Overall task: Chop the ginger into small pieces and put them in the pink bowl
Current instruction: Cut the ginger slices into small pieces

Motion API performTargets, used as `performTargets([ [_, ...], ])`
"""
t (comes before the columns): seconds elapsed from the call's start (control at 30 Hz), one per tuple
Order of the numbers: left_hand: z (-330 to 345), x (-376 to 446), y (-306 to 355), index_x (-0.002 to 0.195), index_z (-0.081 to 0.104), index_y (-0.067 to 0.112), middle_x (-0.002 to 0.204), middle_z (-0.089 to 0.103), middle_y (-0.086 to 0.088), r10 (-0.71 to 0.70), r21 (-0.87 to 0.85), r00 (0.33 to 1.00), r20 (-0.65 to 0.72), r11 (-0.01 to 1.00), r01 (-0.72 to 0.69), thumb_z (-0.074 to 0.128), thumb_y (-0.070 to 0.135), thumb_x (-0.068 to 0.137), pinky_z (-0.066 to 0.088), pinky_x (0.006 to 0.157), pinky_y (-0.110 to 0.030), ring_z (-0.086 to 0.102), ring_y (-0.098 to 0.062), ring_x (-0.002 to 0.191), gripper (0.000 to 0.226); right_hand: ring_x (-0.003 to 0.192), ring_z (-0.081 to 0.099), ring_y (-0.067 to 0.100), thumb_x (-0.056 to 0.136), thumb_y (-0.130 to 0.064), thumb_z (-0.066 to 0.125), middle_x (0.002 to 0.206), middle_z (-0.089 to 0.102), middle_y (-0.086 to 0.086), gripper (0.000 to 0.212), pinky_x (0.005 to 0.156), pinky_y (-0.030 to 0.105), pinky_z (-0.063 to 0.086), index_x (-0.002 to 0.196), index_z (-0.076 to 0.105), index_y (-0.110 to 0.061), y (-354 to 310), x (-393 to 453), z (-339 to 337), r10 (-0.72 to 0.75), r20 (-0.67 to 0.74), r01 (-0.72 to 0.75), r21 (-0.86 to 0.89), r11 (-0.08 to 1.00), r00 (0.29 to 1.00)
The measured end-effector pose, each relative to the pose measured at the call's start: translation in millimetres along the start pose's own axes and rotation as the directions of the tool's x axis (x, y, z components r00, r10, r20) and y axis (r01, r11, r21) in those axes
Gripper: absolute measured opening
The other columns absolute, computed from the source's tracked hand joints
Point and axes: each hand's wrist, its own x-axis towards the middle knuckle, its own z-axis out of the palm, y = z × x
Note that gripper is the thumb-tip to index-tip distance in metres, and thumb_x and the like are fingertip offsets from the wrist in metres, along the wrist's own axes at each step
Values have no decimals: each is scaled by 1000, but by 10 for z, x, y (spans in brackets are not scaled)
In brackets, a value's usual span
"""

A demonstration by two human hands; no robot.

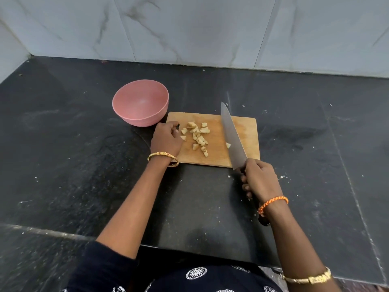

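Ginger pieces (197,137) scattered on board (242,127); knife (232,138) gripped by right hand (261,180), left hand (166,141) loosely curled beside them. Could spill past pink bowl (140,102) if swept hastily.

no readable text, labels or numbers

Left hand (166,140) loosely curled, knuckles up; right hand (261,180) fisted, fingers (245,187) wrapped.
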Motion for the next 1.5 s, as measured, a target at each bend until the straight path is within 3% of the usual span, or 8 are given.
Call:
performTargets([
  [0.17,98,-284,14,120,56,20,115,47,-1,99,-13,993,-60,995,-100,64,33,82,44,82,-30,53,-13,91,42,57,48,25,85,-24,38,59,52,6,30,49,29,41,59,52,-15,-55,17,151,-66,-6,66,-64,996,998],
  [0.47,178,-385,17,117,51,13,113,47,-5,28,-180,977,-210,981,-67,60,23,84,44,79,-27,46,-7,86,35,63,52,31,90,-20,37,67,56,10,24,54,32,37,75,49,-5,-133,-167,485,-280,-11,267,-267,926,960],
  [0.57,176,-448,44,118,49,20,117,43,-1,105,-110,985,-140,987,-120,71,42,73,46,78,-29,47,-6,89,54,68,56,33,91,-21,39,69,60,10,21,60,35,44,83,54,-10,-66,-255,488,-349,-70,317,-283,905,935],
  [0.73,250,-559,137,129,35,25,126,33,-5,283,238,958,38,929,-284,72,67,52,50,66,-34,58,-24,95,95,76,51,29,92,-17,43,75,60,10,23,61,27,31,91,64,-7,-33,-188,276,-244,-185,226,-110,968,952],
  [0.8,264,-546,161,132,30,23,127,31,-8,287,325,957,33,903,-282,68,72,53,50,66,-33,57,-24,97,100,72,50,30,90,-17,43,69,56,8,22,62,32,40,85,62,-7,11,-163,221,-200,-194,193,-56,980,960],
  [1.07,159,-301,59,130,32,16,120,34,-10,306,368,950,-56,891,-265,61,74,62,51,63,-32,53,-21,95,93,61,45,25,84,-22,42,61,51,7,22,64,50,51,80,59,-8,93,-142,272,-150,-155,151,-7,989,977],
  [1.37,55,-197,-32,128,39,21,117,38,-3,191,282,980,-47,944,-170,51,83,58,44,63,-29,53,-17,89,94,59,48,22,92,-19,40,75,63,15,27,53,26,40,90,64,-7,-155,-64,313,-231,-33,221,-190,957,972],
  [1.5,59,-149,3,127,47,23,114,45,-2,223,162,970,-96,965,-206,62,60,74,50,70,-32,55,-17,89,66,58,49,14,93,-18,42,68,59,1,23,50,22,39,84,63,-17,-235,-59,349,-263,31,264,-193,945,964],
])
